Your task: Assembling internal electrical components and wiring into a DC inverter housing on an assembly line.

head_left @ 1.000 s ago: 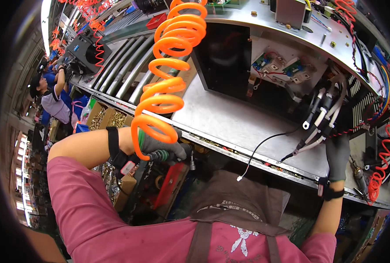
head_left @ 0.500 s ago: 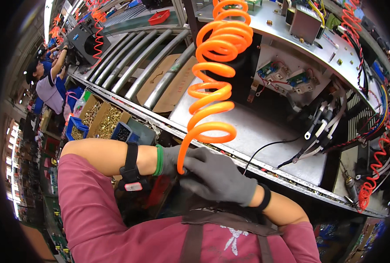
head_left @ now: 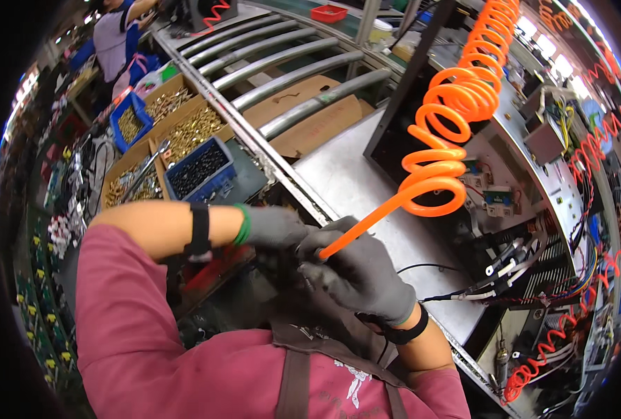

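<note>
View has swung since half a second ago: the open cabinet (head_left: 402, 105) sits farther right, and the orange coiled hose (head_left: 474, 105) shifts the same way, its lower end now stretched slantwise. Both hands still meet at that end.

Hose: bright, glossy, thick loops, bunched tight higher up, looser below, last length nearly straight. Seen across the cabinet's left part, it runs down to the right hand (head_left: 363, 272), which is to the cabinet's near left. Grey glove; fingers curled in at the hose end, but what they clamp on is hidden, cannot tell. Left hand (head_left: 275, 227), farther left of the cabinet, beside the right one: grey glove, green cuff, blurred; cannot tell whether its fingers are together or apart.

Surface: bare silver counter (head_left: 345, 164) reaching out left of the cabinet, dull sheen. Beyond it, left of the cabinet, steel rollers (head_left: 324, 103) above brown cardboard (head_left: 338, 126). Well left of the cabinet, a blue bin (head_left: 212, 188) of black pieces beside brass-coloured fasteners (head_left: 195, 133). Inside the cabinet, pale and dark cables, some with ring lugs.

Room: crowded workshop. Co-worker (head_left: 115, 42) far off to the cabinet's left; red coiled hose (head_left: 516, 387) on its near right.
</note>
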The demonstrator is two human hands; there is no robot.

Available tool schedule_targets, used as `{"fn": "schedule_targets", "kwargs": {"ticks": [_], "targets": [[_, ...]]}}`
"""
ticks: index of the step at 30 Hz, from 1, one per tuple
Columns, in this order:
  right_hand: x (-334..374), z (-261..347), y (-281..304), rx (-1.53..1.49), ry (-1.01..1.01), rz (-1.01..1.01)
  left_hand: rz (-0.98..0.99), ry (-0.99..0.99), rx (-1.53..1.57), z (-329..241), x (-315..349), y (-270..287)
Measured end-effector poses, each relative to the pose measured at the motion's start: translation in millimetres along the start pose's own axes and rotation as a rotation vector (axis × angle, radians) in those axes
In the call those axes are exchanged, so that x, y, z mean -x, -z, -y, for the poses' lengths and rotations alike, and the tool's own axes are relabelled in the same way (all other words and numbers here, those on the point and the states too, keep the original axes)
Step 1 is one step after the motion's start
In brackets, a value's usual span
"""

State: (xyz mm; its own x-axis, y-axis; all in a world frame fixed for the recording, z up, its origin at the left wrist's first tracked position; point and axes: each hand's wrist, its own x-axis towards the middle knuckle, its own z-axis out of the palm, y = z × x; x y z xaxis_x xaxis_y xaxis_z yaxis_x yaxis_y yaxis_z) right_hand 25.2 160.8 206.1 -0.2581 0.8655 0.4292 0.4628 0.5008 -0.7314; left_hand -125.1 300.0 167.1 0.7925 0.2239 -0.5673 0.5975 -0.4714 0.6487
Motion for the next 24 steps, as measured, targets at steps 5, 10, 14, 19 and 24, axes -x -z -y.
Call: {"fn": "schedule_targets", "kwargs": {"ticks": [5,10,14,19,24], "targets": [[0,-7,2,0.007,-0.021,-0.092,-0.275,0.205,0.002,-10,6,24],[-6,-20,-7,-0.09,-0.283,-0.219,-0.758,-0.253,0.692,10,13,-32],[-20,-30,-20,-0.017,-0.303,-0.313,-0.875,-0.202,0.558,-3,19,-70],[-48,-34,-32,0.189,-0.22,-0.515,-1.189,-0.353,0.354,11,-14,-64],[-72,-42,-41,0.344,-0.284,-0.485,-1.176,-0.53,0.548,17,-28,-51]]}}
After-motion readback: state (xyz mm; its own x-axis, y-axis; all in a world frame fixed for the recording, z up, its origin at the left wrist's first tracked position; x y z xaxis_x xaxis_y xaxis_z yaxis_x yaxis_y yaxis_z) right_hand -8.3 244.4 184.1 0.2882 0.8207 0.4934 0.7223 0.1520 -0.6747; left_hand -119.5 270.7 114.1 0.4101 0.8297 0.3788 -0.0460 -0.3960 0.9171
